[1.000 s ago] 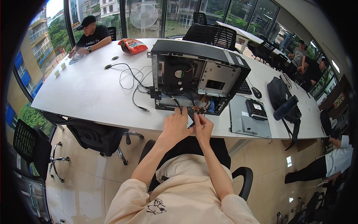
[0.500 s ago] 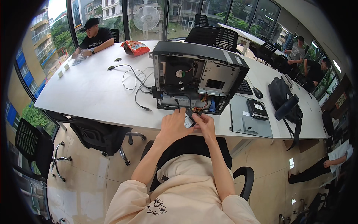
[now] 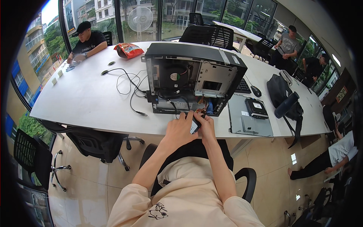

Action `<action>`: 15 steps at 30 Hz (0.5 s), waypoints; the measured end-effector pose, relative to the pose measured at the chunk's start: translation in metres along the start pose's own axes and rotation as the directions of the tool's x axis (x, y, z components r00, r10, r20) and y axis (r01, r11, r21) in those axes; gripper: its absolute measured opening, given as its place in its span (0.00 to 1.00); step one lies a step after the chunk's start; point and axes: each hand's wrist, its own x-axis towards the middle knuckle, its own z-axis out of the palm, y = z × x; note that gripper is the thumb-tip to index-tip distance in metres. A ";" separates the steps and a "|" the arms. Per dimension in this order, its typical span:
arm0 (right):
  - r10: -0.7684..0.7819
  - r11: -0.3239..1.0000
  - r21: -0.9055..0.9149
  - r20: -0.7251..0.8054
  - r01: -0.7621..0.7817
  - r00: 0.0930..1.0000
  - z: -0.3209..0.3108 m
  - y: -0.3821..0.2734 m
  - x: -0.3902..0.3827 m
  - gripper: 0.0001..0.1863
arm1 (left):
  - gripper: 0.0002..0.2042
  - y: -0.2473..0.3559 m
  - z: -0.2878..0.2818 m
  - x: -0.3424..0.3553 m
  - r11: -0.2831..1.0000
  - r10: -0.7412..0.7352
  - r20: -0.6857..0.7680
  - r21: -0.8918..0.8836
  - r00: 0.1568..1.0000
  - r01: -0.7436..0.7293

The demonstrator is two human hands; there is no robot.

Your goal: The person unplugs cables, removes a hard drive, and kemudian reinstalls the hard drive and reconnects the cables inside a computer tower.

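An opened desktop computer case (image 3: 227,61) lies on its side on the table, its fan and drive bracket showing. At its front edge I hold a small flat drive (image 3: 195,126) with a pale label and dark edges. My left hand (image 3: 179,130) grips it from the left, its fingers closed near the top end. My right hand (image 3: 206,126) pinches the same end from the right, close to thin cables (image 3: 173,106) that come out of the case. The fingers hide whether a plug is seated in the drive.
Right of the case, a metal side panel (image 3: 242,126) carries a black boxy drive (image 3: 256,108). Beyond are a keyboard (image 3: 242,87), mouse (image 3: 256,91), black bag (image 3: 281,92) and bottle (image 3: 286,105). Left lie a loose cable (image 3: 130,100) and red bag (image 3: 128,50). Other people are farther off.
My view has shifted slightly, so the case sits further left. The drive has tilted more upright between my hands, and both hands still hold it. A person at the far right stands more upright.
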 end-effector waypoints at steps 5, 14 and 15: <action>-0.014 1.000 0.012 0.002 0.014 1.000 0.004 0.002 -0.003 0.08 | 0.42 0.004 0.003 -0.005 0.998 -0.050 -0.025 -0.040 0.998 0.049; 0.013 0.990 0.140 -0.082 -0.002 0.997 -0.003 0.004 0.002 0.09 | 0.40 0.025 -0.016 -0.028 0.998 -0.063 0.042 -0.002 0.997 0.064; 0.001 0.997 0.079 -0.015 0.000 1.000 -0.009 -0.002 0.006 0.11 | 0.38 0.027 -0.022 -0.033 0.999 -0.038 0.098 -0.004 0.995 0.038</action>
